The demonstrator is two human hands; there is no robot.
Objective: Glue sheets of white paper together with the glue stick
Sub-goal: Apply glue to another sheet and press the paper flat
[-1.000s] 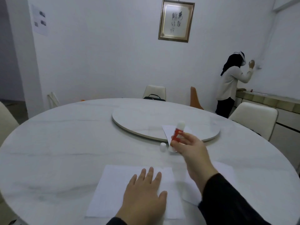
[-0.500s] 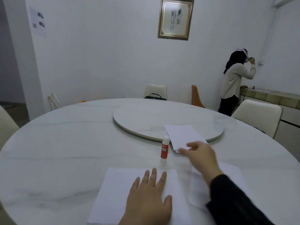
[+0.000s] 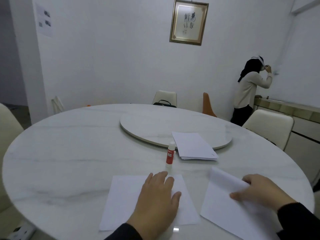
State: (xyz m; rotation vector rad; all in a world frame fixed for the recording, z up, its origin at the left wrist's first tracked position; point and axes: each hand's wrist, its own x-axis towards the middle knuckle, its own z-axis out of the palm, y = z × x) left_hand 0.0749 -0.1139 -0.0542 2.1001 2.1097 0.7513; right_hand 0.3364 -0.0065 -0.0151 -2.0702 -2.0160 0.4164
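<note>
On the round table (image 3: 69, 153), the left hand (image 3: 157, 196) lies flat with straight fingers on one white sheet (image 3: 124, 201). Behind it the glue stick (image 3: 170, 155) stands upright with its cap on, beside a paper stack (image 3: 194, 146). The right hand (image 3: 263, 191) pinches the lifted far edge of a second sheet (image 3: 225, 208).

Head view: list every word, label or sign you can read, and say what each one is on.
"GLUE STICK", white letters on the red label of the glue stick; the small brand line above it is too blurred to read.
Framed picture on the wall: brush-written characters, not legible to me.
Printed sheet taped to the wall at left: too small and blurred to read.
Nothing is printed on the white sheets.
</note>
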